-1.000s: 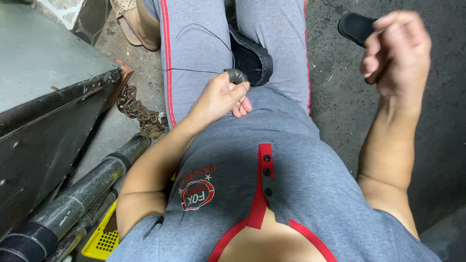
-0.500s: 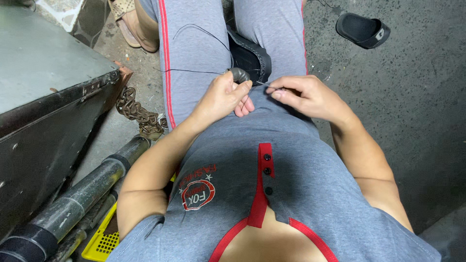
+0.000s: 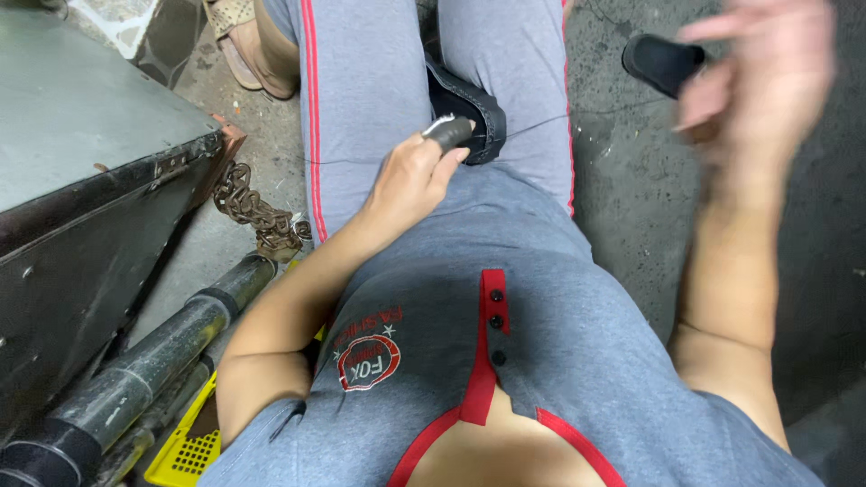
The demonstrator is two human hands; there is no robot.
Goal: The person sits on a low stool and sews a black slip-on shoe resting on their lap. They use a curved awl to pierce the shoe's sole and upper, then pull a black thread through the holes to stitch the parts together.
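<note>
Right hand (image 3: 758, 81) has swung up, blurred, grip unclear; left hand (image 3: 410, 176) pinches dark shoe piece (image 3: 465, 117).

A rough workshop floor. Stained grey concrete ground (image 3: 631, 207) lies beside a dented dark metal chest (image 3: 81, 207). A rusty chain (image 3: 257, 212) and long dusty black pipes (image 3: 153, 361) lie nearby.

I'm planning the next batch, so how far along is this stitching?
Done: a thread already runs out of the black shoe piece on the lap. In hand: the left hand pins that piece down, while the right hand, blurred, is raised out at the thread's far end. Left: the seam's length is hidden; a black slipper lies untouched on the floor.
</note>
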